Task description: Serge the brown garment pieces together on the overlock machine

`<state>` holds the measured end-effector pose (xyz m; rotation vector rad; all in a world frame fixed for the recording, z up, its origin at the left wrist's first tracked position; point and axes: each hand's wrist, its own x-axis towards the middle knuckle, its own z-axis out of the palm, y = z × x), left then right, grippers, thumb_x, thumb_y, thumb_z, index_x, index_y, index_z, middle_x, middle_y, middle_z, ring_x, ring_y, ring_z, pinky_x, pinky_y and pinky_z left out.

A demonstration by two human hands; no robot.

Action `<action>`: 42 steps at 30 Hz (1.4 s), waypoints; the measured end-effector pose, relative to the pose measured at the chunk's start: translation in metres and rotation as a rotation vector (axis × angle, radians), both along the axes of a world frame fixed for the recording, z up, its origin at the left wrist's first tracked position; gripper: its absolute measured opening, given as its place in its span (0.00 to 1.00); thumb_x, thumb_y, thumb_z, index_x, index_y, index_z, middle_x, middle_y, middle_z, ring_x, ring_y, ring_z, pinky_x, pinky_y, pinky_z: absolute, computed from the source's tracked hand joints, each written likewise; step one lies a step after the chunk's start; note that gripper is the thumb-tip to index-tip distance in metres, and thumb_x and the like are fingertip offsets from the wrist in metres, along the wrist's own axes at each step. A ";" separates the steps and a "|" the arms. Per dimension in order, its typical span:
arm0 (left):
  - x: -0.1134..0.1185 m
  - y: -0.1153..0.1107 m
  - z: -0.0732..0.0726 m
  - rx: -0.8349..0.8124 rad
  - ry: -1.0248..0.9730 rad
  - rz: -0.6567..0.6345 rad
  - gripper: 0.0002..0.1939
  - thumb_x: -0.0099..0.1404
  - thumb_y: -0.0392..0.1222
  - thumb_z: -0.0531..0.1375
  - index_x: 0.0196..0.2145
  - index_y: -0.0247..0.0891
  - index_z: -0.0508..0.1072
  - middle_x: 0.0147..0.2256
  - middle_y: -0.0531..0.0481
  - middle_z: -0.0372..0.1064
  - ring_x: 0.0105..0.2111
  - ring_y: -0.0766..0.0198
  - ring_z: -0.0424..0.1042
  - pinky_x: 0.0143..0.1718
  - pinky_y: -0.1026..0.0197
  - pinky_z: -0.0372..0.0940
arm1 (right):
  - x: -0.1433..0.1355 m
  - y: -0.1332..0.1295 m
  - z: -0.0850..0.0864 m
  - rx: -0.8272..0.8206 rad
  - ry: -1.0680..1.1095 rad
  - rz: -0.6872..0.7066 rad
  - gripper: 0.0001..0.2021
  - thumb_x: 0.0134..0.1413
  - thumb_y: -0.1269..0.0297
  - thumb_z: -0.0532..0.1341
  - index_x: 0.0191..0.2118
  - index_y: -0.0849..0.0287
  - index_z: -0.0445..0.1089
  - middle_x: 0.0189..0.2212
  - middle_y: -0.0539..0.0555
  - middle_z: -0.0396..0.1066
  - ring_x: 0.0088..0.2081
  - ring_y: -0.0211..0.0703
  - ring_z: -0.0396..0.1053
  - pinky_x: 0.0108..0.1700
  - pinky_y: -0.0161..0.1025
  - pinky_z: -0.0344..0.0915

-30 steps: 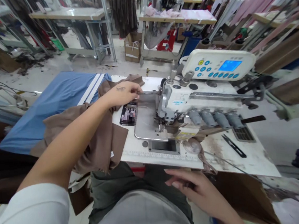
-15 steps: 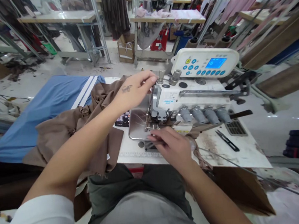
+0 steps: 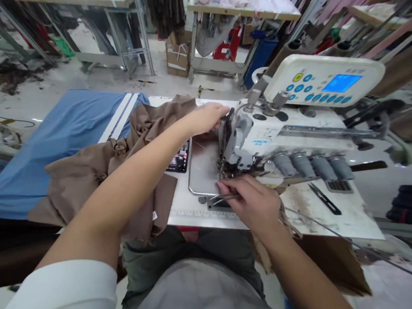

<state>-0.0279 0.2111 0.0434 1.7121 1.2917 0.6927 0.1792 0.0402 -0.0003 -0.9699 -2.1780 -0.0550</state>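
Observation:
A white overlock sewing machine (image 3: 257, 133) stands on the table, its needle and presser foot area above a metal plate (image 3: 203, 166). My left hand (image 3: 208, 117) reaches to the back left of the machine head, fingers curled together at a small dark part; what they grip is hidden. Below the needle area, my right hand (image 3: 254, 200) has its thumb and forefinger pinched close to the presser foot. Metal tweezers (image 3: 223, 197) stick out to the left from under its fingers. Any thread at the fingertips is too fine to make out.
Brown cloth (image 3: 146, 164) lies heaped at the left, over blue fabric (image 3: 72, 136) with white stripes. A phone (image 3: 179, 159) lies beside the plate. Thread snips (image 3: 325, 199) rest at the right. The control panel (image 3: 328, 80) tops the machine. A cardboard box (image 3: 337, 263) sits below.
The view has shifted, so the machine appears larger and farther right. My left hand stays at the back of the machine head. My right fingers are pinched closer together near the presser foot.

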 end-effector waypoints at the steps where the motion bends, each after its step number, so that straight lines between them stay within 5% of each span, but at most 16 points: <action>1: 0.001 0.000 -0.001 -0.039 -0.031 0.005 0.20 0.78 0.50 0.50 0.28 0.41 0.63 0.26 0.49 0.65 0.24 0.63 0.62 0.28 0.58 0.59 | 0.002 -0.001 -0.001 -0.016 0.011 -0.008 0.04 0.66 0.66 0.69 0.38 0.57 0.79 0.29 0.49 0.78 0.29 0.36 0.74 0.32 0.34 0.63; 6: 0.004 -0.006 0.002 -0.050 -0.050 0.061 0.19 0.77 0.49 0.51 0.28 0.41 0.64 0.25 0.50 0.64 0.23 0.63 0.63 0.28 0.57 0.61 | 0.006 -0.002 -0.004 -0.119 0.080 -0.063 0.06 0.66 0.66 0.68 0.35 0.58 0.77 0.26 0.49 0.73 0.28 0.38 0.72 0.31 0.35 0.63; 10: 0.000 -0.034 0.021 0.334 -0.123 0.086 0.19 0.78 0.55 0.52 0.36 0.40 0.72 0.35 0.45 0.73 0.36 0.59 0.74 0.41 0.54 0.70 | 0.014 -0.009 -0.006 -0.214 0.161 -0.065 0.06 0.66 0.64 0.68 0.36 0.57 0.77 0.29 0.50 0.75 0.31 0.40 0.73 0.35 0.36 0.65; 14: 0.001 -0.086 0.046 0.729 -0.112 0.028 0.20 0.77 0.58 0.56 0.56 0.45 0.73 0.59 0.43 0.70 0.61 0.54 0.67 0.63 0.49 0.63 | 0.041 -0.035 -0.007 -0.442 0.220 0.044 0.11 0.70 0.59 0.64 0.53 0.55 0.78 0.35 0.52 0.75 0.34 0.43 0.72 0.37 0.39 0.68; 18: 0.010 -0.110 0.048 0.935 0.094 -0.094 0.24 0.72 0.60 0.63 0.59 0.47 0.73 0.68 0.41 0.60 0.68 0.47 0.60 0.70 0.43 0.54 | 0.067 -0.069 -0.010 -0.769 0.439 0.179 0.23 0.77 0.64 0.54 0.71 0.42 0.63 0.43 0.52 0.77 0.30 0.39 0.71 0.35 0.39 0.73; 21: 0.015 -0.104 0.046 0.949 0.181 -0.107 0.23 0.70 0.58 0.65 0.58 0.49 0.73 0.68 0.40 0.59 0.68 0.44 0.59 0.69 0.39 0.55 | 0.086 -0.086 -0.010 -0.881 0.787 0.277 0.22 0.75 0.67 0.57 0.67 0.35 0.67 0.45 0.51 0.80 0.26 0.36 0.71 0.30 0.38 0.75; 26: 0.012 -0.094 0.057 0.945 0.303 -0.194 0.29 0.67 0.61 0.67 0.61 0.49 0.72 0.69 0.37 0.59 0.67 0.38 0.59 0.66 0.33 0.56 | 0.122 -0.093 -0.008 -0.937 1.065 0.319 0.14 0.74 0.58 0.60 0.54 0.53 0.80 0.41 0.60 0.85 0.30 0.48 0.80 0.33 0.46 0.80; 31: 0.012 -0.096 0.065 0.969 0.292 -0.111 0.17 0.74 0.58 0.60 0.51 0.48 0.79 0.62 0.42 0.68 0.61 0.48 0.66 0.65 0.41 0.59 | 0.141 -0.091 -0.018 -0.868 1.078 0.258 0.10 0.65 0.63 0.69 0.51 0.53 0.80 0.38 0.57 0.85 0.28 0.45 0.80 0.30 0.39 0.79; 36: 0.011 -0.093 0.070 1.011 0.358 -0.153 0.19 0.74 0.60 0.59 0.52 0.47 0.79 0.60 0.42 0.70 0.60 0.45 0.67 0.64 0.38 0.60 | 0.143 -0.086 -0.025 -0.869 0.979 0.242 0.13 0.65 0.57 0.70 0.52 0.55 0.79 0.36 0.58 0.84 0.29 0.44 0.79 0.31 0.38 0.78; 40: 0.019 -0.062 0.092 0.967 0.190 -0.058 0.16 0.76 0.51 0.57 0.56 0.49 0.77 0.61 0.42 0.71 0.60 0.48 0.69 0.61 0.40 0.65 | 0.138 -0.078 -0.023 -0.883 0.958 0.251 0.18 0.73 0.51 0.60 0.49 0.58 0.82 0.28 0.58 0.80 0.27 0.44 0.77 0.29 0.37 0.75; 42: 0.030 -0.038 0.109 0.859 0.210 -0.107 0.19 0.75 0.45 0.56 0.60 0.47 0.74 0.61 0.46 0.72 0.59 0.52 0.72 0.61 0.45 0.68 | 0.135 -0.076 -0.021 -0.900 0.959 0.219 0.18 0.75 0.53 0.57 0.49 0.58 0.82 0.26 0.57 0.79 0.25 0.43 0.75 0.28 0.36 0.73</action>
